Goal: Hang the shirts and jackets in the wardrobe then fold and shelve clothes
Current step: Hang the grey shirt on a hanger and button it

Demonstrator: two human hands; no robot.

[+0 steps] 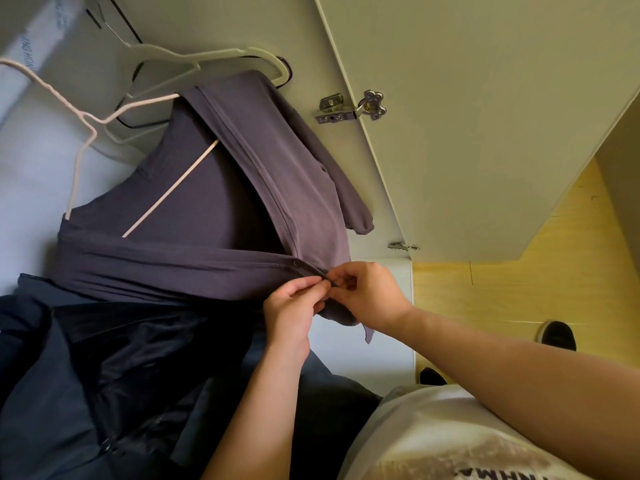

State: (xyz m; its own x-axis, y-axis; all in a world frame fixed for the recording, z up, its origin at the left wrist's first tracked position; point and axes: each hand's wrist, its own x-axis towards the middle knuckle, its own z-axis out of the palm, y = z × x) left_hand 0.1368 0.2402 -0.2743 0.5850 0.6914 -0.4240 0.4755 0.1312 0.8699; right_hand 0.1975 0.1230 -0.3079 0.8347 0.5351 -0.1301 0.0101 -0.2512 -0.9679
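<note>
My left hand (294, 306) and right hand (367, 292) both pinch the button placket of the purple shirt (214, 202), which hangs on a white hanger (171, 188) in the wardrobe (242, 26). A dark jacket (104, 358) hangs just beside the shirt. Judged remaining: buttoning, folding, shelving. Hidden: the button inside my pinch, the rail, any shelves.

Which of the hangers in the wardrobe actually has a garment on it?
The thin pale pink hanger: the grey-purple button shirt hangs on it. The thicker cream plastic hanger and black wire hangers are bare.

Purple-grey shirt (214, 209), pale pink hanger (86, 123)
</note>
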